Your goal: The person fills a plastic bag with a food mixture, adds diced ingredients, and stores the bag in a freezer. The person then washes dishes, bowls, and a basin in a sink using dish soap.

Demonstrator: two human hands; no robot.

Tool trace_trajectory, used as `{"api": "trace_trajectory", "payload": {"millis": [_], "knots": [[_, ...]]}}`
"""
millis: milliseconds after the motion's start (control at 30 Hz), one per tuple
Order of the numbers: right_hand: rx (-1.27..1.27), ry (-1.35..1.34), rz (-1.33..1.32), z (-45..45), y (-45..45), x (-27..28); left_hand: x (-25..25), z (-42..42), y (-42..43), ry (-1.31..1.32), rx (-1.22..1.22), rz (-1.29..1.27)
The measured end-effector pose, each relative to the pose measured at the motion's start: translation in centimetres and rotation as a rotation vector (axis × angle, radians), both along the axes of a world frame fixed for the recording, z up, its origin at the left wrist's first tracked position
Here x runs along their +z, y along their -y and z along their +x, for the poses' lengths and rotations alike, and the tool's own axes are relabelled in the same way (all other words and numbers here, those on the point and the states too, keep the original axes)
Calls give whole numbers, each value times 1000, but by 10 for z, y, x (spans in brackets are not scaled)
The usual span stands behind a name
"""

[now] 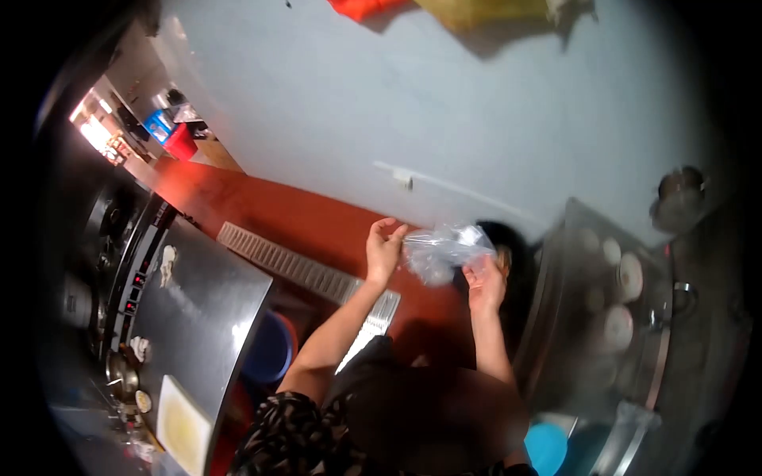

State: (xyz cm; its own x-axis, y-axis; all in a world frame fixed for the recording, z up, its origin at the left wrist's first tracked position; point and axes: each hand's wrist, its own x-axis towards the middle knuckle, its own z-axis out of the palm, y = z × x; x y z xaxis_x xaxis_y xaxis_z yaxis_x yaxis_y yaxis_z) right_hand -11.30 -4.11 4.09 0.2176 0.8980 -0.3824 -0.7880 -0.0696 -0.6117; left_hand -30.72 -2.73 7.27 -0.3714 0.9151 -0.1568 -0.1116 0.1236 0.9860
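A clear plastic bag (pixel 446 252) is stretched between my two hands, above the red floor. My left hand (pixel 385 250) pinches its left edge between thumb and fingers. At the opposite side, my right hand (pixel 486 284) grips the bag's lower right edge. The bag looks crumpled and see-through; whether anything is inside I cannot tell.
To the left stands a steel counter (pixel 202 293) with a white cutting board (pixel 182 428) and a blue tub (pixel 270 349) beside it. A floor drain grate (pixel 294 266) crosses the red floor (pixel 317 214). On the right, a sink (pixel 571 333) has several plates near it.
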Motion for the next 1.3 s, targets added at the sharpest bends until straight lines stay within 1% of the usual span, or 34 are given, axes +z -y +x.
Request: {"api": "trace_trajectory", "payload": {"millis": [67,100,133,167,200,267,300,333,367,400,467,500,533,567,600,633,667,700,767,800,867,900,933,967,1000,1033,1067,1100,1133,1167,1200,1233,1267,1300], "knots": [[-94,-103,-173,27,37,-33,-53,-26,26,52,-22,-81],[-130,-28,-86,39,60,-52,-57,-27,45,44,-46,-97],[-207,120,-149,34,82,-40,-60,-28,67,53,-96,-110],[-170,138,-141,36,101,-54,-62,-28,88,63,-151,-122],[-133,156,-136,35,124,-68,-58,-25,112,83,-296,-156],[-143,293,-217,2,160,-57,-66,-6,149,-19,-537,127],[-23,248,-140,-11,181,-61,-68,-7,162,-200,-641,184],[5,193,-112,-27,198,-58,-67,-7,176,-376,-736,247],[41,190,-87,-39,215,-54,-68,-7,192,-348,-772,162],[75,183,-68,-50,232,-49,-80,-16,206,-262,-774,90],[-19,409,-108,-55,258,-61,-101,-39,223,-386,-782,126],[-98,332,-83,-60,272,-70,-108,-58,232,-627,-785,221],[-64,374,-139,-57,288,-69,-112,-76,242,-690,-789,229],[-32,411,-181,-51,301,-73,-122,-92,247,-800,-777,305],[2,436,-221,-53,313,-75,-132,-110,253,-806,-756,177],[46,509,-150,-55,323,-68,-134,-119,263,-819,-742,190],[127,552,-153,-54,337,-73,-135,-122,270,-831,-728,212],[127,562,-192,-58,347,-71,-123,-122,277,-831,-743,208],[121,585,-234,-59,363,-69,-90,-103,293,-911,-787,380],[171,539,-250,-64,370,-60,-72,-95,305,-874,-860,380],[235,500,-263,-67,382,-57,-90,-79,322,-767,-1033,408],[242,473,-267,-72,387,-57,-90,-74,330,-784,-979,458],[246,452,-272,-72,393,-58,-92,-73,335,-785,-974,460],[315,541,-251,-62,401,-60,-97,-72,338,-619,-932,265],[326,700,-216,-58,407,-59,-102,-73,341,-454,-884,72],[334,698,-215,-47,415,-66,-106,-76,342,-467,-796,125],[261,946,-168,-32,423,-78,-110,-80,344,-445,-729,95],[184,1186,-111,-30,425,-75,-100,-81,347,-403,-683,3],[45,1488,-118,-25,433,-66,-88,-83,351,-364,-636,-87],[-12,1468,-175,-26,440,-67,-86,-80,356,-296,-569,-160],[-69,1447,-236,-26,450,-70,-81,-79,364,-306,-557,-164],[-75,1365,-112,-32,458,-88,-76,-77,372,-174,-517,-231],[113,1042,-297,-45,471,-105,-74,-74,380,-42,-478,-295],[268,793,-377,-63,479,-91,-81,-70,390,-29,-421,-246]]}}
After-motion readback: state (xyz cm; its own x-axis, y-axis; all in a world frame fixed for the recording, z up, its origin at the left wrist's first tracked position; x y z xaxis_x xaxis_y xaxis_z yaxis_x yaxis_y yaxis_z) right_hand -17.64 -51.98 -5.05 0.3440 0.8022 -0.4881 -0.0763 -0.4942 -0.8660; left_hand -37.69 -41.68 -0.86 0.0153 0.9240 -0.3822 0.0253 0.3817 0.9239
